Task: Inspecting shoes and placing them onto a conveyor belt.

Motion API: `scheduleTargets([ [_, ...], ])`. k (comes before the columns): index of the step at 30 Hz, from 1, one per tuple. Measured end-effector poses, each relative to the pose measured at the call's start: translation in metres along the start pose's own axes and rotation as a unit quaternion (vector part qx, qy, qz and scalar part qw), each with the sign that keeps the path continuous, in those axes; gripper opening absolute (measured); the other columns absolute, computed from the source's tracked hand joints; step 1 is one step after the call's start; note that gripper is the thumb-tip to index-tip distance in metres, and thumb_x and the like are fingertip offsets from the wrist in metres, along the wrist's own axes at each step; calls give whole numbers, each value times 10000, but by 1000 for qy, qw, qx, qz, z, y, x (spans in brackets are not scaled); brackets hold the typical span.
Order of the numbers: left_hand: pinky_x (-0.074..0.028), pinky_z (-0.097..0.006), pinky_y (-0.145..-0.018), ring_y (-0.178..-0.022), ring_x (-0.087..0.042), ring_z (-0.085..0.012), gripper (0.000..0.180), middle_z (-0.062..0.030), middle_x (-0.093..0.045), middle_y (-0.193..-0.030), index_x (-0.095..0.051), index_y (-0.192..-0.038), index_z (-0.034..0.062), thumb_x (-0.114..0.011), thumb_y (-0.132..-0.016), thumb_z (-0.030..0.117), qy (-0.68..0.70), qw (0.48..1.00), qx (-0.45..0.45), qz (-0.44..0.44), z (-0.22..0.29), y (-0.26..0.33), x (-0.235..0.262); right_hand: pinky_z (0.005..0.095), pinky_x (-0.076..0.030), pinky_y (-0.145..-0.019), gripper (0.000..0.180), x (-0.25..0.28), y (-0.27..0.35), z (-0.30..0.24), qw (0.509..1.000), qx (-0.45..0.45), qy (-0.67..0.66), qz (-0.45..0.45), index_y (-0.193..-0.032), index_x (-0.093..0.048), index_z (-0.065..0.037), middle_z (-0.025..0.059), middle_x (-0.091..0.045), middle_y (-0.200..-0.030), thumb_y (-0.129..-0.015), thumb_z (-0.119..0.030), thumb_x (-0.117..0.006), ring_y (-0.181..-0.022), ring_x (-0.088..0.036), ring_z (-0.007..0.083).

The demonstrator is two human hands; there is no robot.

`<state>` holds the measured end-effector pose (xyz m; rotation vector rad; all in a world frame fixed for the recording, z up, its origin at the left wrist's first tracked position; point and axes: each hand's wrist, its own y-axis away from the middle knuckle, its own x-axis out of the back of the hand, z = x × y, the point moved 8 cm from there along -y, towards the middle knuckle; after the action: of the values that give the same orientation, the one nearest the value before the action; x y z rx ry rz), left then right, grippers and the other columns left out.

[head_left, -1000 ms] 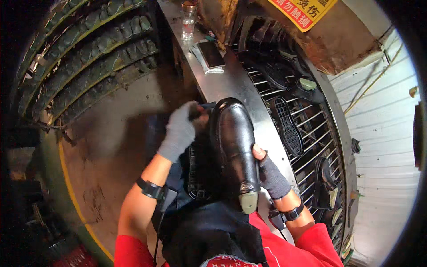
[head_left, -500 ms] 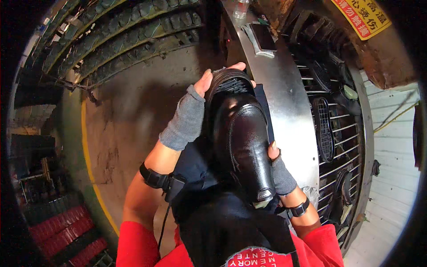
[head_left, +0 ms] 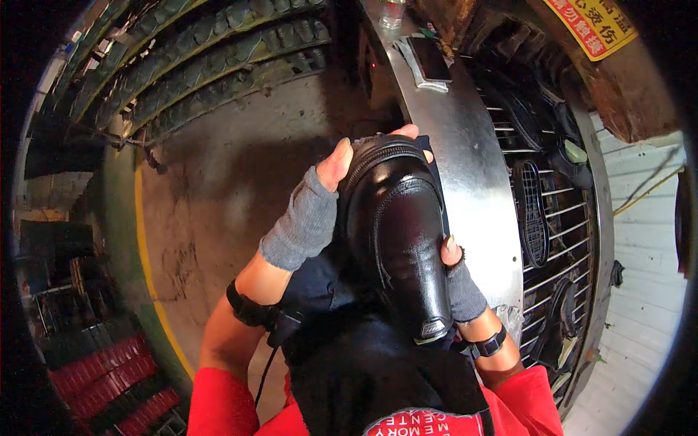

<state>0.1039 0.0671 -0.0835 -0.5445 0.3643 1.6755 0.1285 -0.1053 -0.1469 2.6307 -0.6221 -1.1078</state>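
Observation:
A glossy black leather shoe upper [head_left: 411,232] lies lengthwise in front of me, its toe pointing away and its narrow heel end near my apron [head_left: 378,370]. Round the toe sits a black outsole [head_left: 385,154] with a stitched-looking rim. My left hand [head_left: 334,167], in a grey fingerless cuff, wraps the toe end, thumb at the left and fingertips showing past the far edge. Along the shoe's right side rests my right hand [head_left: 452,254], thumb up against the upper; its other fingers are hidden beneath. Both hands are closed on the piece.
A metal table [head_left: 472,174] runs along my right, holding a dark phone-like slab [head_left: 430,58] on papers and a clear bottle [head_left: 392,13]. Beyond it, a barred rack [head_left: 563,211] carries black soles [head_left: 532,211]. Shelves of shoes [head_left: 225,65] stand far left.
The outsole's front has closed against the toe, covering the ribbed inside that showed before. My left hand and the toe end have come slightly nearer to me. My right hand stays about where it was.

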Motion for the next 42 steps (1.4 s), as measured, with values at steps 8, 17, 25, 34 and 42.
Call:
scheduleTargets([
  [8, -293, -380, -1254, -1448, -461, -204, 1288, -89, -496, -1573, -321, -1616, -11, -1037, -616, 370, -328, 941, -75, -42, 59, 36, -25, 296, -542, -700, 747, -13, 3, -20, 990, 43, 131, -13, -1023, -754, 21, 57, -742, -875, -927, -715, -665, -790, -680, 128],
  [17, -394, -433, -1218, -1405, -517, -240, 1435, -99, -492, -1557, -148, -1673, 17, -901, -666, 709, -105, 979, -153, 86, 42, 83, 44, 320, -421, -547, 563, -44, 7, -54, 922, -17, 385, 36, -625, -635, -12, 21, -588, -547, -1015, -410, -718, -544, -518, 97],
  [25, -407, -525, -1212, -1417, -517, -339, 1258, -183, -480, -1595, -366, -1607, 41, -933, -658, 643, 68, 997, -23, 0, -40, 112, 84, 369, -502, -678, 529, -59, 14, -57, 867, 251, 425, -67, -1359, -598, -21, 108, -576, -814, -907, -239, -767, -703, -622, 256],
  [34, -600, -408, -933, -1081, -698, -228, 1066, -202, -662, -1334, -541, -1417, -49, -1023, -632, 489, 271, 952, 143, -24, -44, 57, -3, 353, -562, -734, 661, -32, 36, -79, 761, 284, 578, -78, -1561, -459, -2, 139, -690, -911, -943, -127, -659, -785, -706, 273],
  [42, -444, -383, -1135, -1293, -594, -226, 996, -107, -629, -1383, -490, -1475, -32, -929, -700, 414, -183, 983, -4, 29, 20, 9, -63, 452, -399, -1171, 888, -70, 37, -176, 791, 416, 447, 51, -1594, -425, -16, 222, -515, -1540, -843, -282, -817, -1416, -519, 357],
])
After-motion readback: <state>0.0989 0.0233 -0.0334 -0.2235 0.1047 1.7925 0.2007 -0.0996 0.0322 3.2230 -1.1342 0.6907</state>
